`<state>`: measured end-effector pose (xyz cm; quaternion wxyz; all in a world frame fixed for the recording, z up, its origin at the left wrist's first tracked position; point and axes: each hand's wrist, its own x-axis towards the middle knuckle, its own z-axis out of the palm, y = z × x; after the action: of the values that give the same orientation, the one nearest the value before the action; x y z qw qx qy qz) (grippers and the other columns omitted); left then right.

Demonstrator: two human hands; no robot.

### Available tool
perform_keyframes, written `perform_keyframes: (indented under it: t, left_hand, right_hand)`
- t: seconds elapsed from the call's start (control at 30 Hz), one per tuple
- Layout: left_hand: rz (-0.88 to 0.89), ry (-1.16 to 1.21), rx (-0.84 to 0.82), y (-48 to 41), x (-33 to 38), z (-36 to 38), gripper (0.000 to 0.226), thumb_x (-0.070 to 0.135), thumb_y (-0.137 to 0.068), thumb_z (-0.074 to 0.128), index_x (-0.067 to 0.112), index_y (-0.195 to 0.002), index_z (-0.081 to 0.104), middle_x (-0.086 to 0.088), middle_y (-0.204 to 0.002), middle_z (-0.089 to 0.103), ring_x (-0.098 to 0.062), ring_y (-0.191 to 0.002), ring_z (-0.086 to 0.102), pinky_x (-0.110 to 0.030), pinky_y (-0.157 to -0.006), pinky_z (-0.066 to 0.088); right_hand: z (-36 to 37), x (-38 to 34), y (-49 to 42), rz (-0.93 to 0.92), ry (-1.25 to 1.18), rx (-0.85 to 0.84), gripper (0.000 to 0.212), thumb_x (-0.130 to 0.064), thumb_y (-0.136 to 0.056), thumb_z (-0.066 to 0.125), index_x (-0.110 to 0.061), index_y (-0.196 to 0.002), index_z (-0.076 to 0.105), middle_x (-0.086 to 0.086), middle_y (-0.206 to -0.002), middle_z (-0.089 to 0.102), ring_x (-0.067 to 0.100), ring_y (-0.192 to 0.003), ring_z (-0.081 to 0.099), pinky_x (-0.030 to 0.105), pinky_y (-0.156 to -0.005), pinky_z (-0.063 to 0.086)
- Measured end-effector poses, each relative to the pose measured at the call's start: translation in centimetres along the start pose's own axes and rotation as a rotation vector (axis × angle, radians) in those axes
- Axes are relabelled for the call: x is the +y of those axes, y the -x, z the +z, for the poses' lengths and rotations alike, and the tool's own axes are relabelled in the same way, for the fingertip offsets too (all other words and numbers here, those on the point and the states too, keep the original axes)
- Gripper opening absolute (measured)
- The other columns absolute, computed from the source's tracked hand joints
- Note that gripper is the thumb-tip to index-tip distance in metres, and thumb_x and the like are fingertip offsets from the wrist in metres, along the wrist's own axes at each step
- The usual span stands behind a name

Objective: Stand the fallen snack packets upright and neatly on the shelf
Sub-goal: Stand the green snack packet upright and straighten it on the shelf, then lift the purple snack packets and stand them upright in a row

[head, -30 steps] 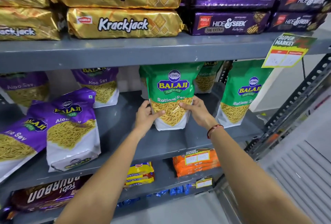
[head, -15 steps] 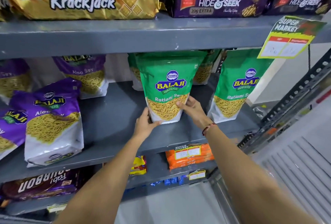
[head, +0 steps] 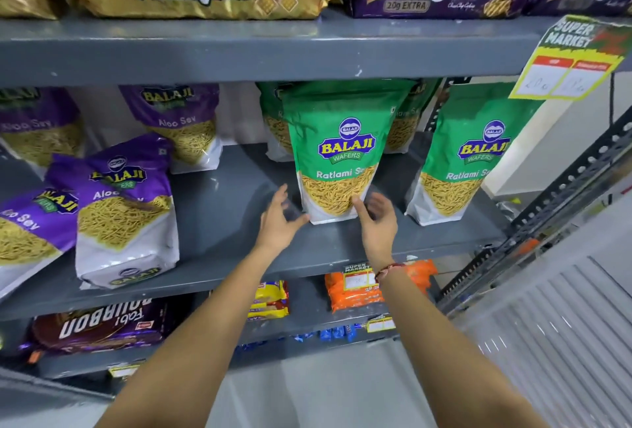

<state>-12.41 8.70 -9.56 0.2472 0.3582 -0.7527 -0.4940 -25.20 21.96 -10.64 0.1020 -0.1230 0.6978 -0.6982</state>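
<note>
Both my arms reach forward, wrists level. My left hand (head: 278, 222) is spread, fingers loose, gripping nothing. My right hand (head: 376, 222) likewise, thumb raised.

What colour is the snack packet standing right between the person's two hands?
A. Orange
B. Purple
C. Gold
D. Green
D: the Ratlami Sev packet standing on the grey shelf between the left hand and the right hand is green with a white base; both hands are open beside it.
</note>
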Motion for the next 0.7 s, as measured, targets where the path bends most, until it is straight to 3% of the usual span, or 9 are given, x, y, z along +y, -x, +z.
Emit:
perform_keyframes:
  t: [0.07, 0.17, 0.23, 0.33, 0.43, 0.5, 0.6, 0.7]
  left_hand:
    - [0.048, 0.017, 0.097, 0.5, 0.2, -3.2, 0.070, 0.013, -0.077, 0.073, 0.008, -0.139, 0.039, -0.011, -0.140, 0.050, -0.023, -0.124, 0.051, -0.022, -0.094, 0.038]
    - [0.087, 0.011, 0.277, 1.3, 0.3, -9.0, 0.053, 0.011, -0.080, 0.070, 0.005, -0.129, 0.050, -0.007, -0.129, 0.058, -0.018, -0.114, 0.055, -0.026, -0.095, 0.042]
    - [0.084, 0.000, 0.413, 2.2, -0.1, -13.1, 0.043, 0.008, -0.081, 0.067, 0.003, -0.122, 0.054, -0.005, -0.116, 0.061, -0.017, -0.102, 0.057, -0.021, -0.087, 0.042]
    - [0.005, -0.017, 0.569, 4.0, -1.8, -18.5, 0.037, 0.000, -0.080, 0.062, -0.003, -0.117, 0.055, -0.014, -0.098, 0.062, -0.021, -0.081, 0.058, -0.016, -0.075, 0.038]
    - [-0.111, -0.077, 0.631, 6.5, -4.1, -22.7, 0.043, 0.002, -0.078, 0.066, -0.004, -0.119, 0.053, -0.013, -0.091, 0.058, -0.020, -0.082, 0.054, -0.020, -0.070, 0.037]
    - [-0.198, -0.087, 0.598, 7.6, -5.4, -24.6, 0.048, 0.015, -0.080, 0.070, -0.006, -0.118, 0.051, -0.014, -0.087, 0.054, -0.020, -0.081, 0.050, -0.023, -0.067, 0.033]
    - [-0.436, 0.117, 0.400, 8.1, -6.9, -26.0, 0.056, 0.033, -0.082, 0.067, -0.004, -0.120, 0.051, -0.027, -0.091, 0.058, -0.031, -0.081, 0.058, -0.039, -0.073, 0.046]
    - [-0.589, 0.320, 0.186, 8.5, -7.5, -26.4, 0.049, 0.047, -0.080, 0.064, 0.012, -0.114, 0.059, -0.013, -0.087, 0.062, -0.025, -0.074, 0.058, -0.042, -0.092, 0.049]
  right_hand:
    - [1.5, 0.1, 2.1, -0.104, 0.007, 0.071, 0.028, -0.036, -0.082, 0.069, -0.015, -0.098, 0.062, 0.006, -0.097, 0.066, 0.016, -0.088, 0.061, 0.012, -0.076, 0.048]
    - [5.1, -0.6, 4.7, -0.227, 0.077, -0.018, 0.016, -0.031, -0.086, 0.064, -0.016, -0.093, 0.062, 0.004, -0.092, 0.066, 0.017, -0.083, 0.061, 0.002, -0.067, 0.041]
    - [8.3, -1.5, 6.3, -0.240, 0.098, -0.164, 0.013, -0.026, -0.087, 0.064, -0.013, -0.090, 0.062, 0.004, -0.088, 0.065, 0.019, -0.080, 0.061, 0.010, -0.069, 0.045]
    - [13.3, -2.6, 8.5, -0.172, 0.169, -0.415, 0.021, -0.023, -0.085, 0.067, -0.005, -0.094, 0.064, 0.010, -0.086, 0.068, 0.023, -0.083, 0.064, 0.033, -0.080, 0.050]
    - [17.3, -3.4, 10.9, -0.023, 0.280, -0.662, 0.039, -0.034, -0.085, 0.066, -0.007, -0.112, 0.060, 0.009, -0.097, 0.065, 0.025, -0.101, 0.062, 0.044, -0.091, 0.051]
    - [19.3, -3.8, 12.4, 0.086, 0.326, -0.795, 0.055, -0.041, -0.085, 0.064, -0.008, -0.126, 0.050, 0.010, -0.115, 0.060, 0.026, -0.117, 0.054, 0.047, -0.098, 0.046]
    - [21.4, -4.2, 14.2, 0.245, 0.290, -0.916, 0.073, -0.047, -0.083, 0.063, -0.008, -0.139, 0.035, 0.009, -0.138, 0.046, 0.025, -0.126, 0.046, 0.045, -0.103, 0.043]
    - [22.3, -4.5, 15.2, 0.340, 0.198, -1.018, 0.052, -0.044, -0.083, 0.064, -0.018, -0.125, 0.050, 0.003, -0.135, 0.053, 0.019, -0.118, 0.051, 0.038, -0.098, 0.045]
